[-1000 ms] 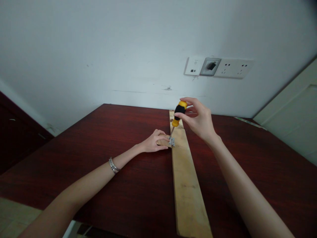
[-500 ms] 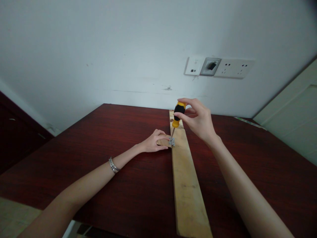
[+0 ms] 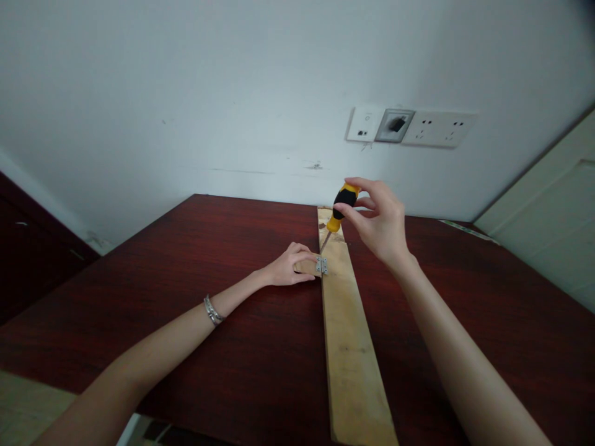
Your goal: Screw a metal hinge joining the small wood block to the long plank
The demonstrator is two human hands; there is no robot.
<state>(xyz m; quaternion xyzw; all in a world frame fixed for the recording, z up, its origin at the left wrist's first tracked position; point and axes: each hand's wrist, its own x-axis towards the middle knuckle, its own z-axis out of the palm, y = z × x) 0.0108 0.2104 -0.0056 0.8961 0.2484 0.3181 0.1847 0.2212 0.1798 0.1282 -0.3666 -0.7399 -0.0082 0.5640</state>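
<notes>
Between thumb and fingers, my right hand grips a yellow and black screwdriver by its handle. The tool leans to the right, its tip down at the far side of a small metal hinge; whether it touches a screw I cannot tell. The hinge spans a small wooden block and the left edge of a long wooden board. My left hand is closed around the small block, which lies against the board, and its fingers partly cover it.
A dark red-brown table carries the board. Behind it rises a white wall with a row of sockets and a black plug in one of them. A pale door-like panel stands at the right.
The screwdriver handle has moved up and to the right with my right hand, so it leans more. Its tip has shifted from the hinge's middle toward its far edge. My left hand stays put.
</notes>
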